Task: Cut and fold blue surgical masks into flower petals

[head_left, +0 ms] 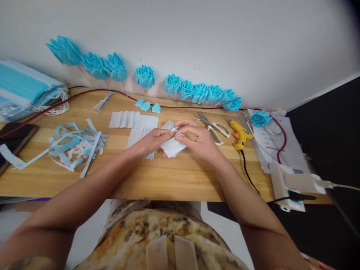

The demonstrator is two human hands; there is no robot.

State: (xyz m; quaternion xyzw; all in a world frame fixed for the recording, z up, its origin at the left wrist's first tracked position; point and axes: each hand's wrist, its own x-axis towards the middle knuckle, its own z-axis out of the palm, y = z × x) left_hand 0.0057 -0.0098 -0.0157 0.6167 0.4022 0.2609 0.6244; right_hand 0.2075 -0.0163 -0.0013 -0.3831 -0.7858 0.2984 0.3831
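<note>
Over the middle of the wooden desk, both hands pinch a small piece of white mask fabric (pixel 173 146). My left hand (pixel 156 139) grips its left side with thumb and fingers closed. My right hand (pixel 197 137) grips it from the right, the fingertips nearly meeting those of the left. Part of the fabric is hidden behind the fingers. Just left lie pleated white fabric pieces (pixel 124 119) and a pale blue mask sheet (pixel 149 123). Three small folded blue petals (pixel 145 107) rest behind them. White-handled scissors (pixel 216 129) lie right beside my right hand.
A yellow glue gun (pixel 240 134) with a black cord lies at the right, near a power strip (pixel 285 185). Fabric scraps (pixel 75 144) are heaped at the left, by a phone (pixel 17 140) and stacked masks (pixel 28 88). Blue fabric flowers (pixel 144 77) line the wall.
</note>
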